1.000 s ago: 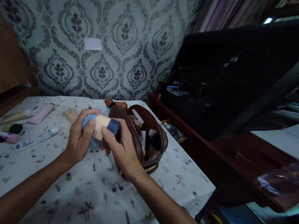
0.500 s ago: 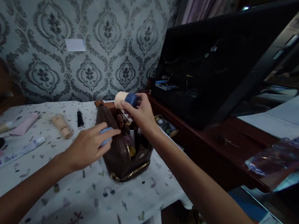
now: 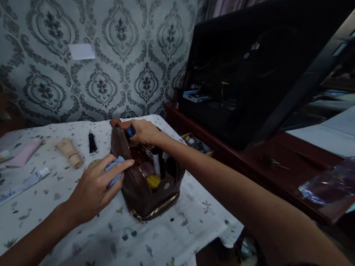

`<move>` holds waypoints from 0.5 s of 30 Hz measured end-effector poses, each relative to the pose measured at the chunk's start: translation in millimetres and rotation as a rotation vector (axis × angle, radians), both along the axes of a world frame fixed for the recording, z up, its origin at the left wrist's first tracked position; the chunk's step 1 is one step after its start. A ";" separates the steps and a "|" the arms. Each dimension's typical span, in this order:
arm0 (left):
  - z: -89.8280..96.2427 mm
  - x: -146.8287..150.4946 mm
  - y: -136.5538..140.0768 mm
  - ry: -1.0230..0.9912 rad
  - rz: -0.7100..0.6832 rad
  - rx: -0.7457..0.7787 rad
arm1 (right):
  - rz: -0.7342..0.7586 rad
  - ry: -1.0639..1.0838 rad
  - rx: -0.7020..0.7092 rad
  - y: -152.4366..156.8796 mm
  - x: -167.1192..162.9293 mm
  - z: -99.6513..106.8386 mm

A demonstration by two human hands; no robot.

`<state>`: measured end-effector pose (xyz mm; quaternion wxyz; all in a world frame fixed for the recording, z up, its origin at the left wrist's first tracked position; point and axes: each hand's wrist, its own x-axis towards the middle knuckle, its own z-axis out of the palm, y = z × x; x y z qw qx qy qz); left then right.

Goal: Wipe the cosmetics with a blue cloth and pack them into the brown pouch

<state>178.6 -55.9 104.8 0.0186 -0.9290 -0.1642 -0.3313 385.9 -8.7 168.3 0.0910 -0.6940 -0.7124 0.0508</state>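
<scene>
An open brown cosmetic bag point(image 3: 136, 192) stands on the cloth, its zipped flap facing the front. My right hand point(image 3: 145, 131) reaches over the far end of the bag, closed around a small jar with a dark blue cap point(image 3: 130, 131); the jar's pale part is out of sight. At the bag's left side, my left hand point(image 3: 95, 189) grips a light blue object point(image 3: 115, 171), mostly covered by the fingers. The left index finger stretches to the bag's rim. Inside the bag lie a white tube point(image 3: 156, 164), a yellow item point(image 3: 154, 181) and other cosmetics.
A beige tube point(image 3: 69, 152), a small black tube point(image 3: 92, 142), a pink tube point(image 3: 25, 152) and a white tube point(image 3: 24, 185) lie left on the patterned cloth point(image 3: 123, 255). A large black screen point(image 3: 241, 80) stands behind, right. A clear bottle point(image 3: 336, 182) lies at far right.
My right hand has lowered the capped jar from above the bag to its far end. My left hand has shifted slightly left and down, still holding the light blue object. The view has turned a little.
</scene>
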 end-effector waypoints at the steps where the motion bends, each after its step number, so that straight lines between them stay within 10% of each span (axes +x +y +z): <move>1: 0.1 -0.2 -0.2 -0.002 -0.003 -0.004 | -0.004 -0.008 -0.021 2.9 -0.9 -0.3; 15: -1.3 -0.1 -0.2 -0.021 0.000 -0.035 | 0.039 -0.142 -0.108 7.2 -5.6 -6.1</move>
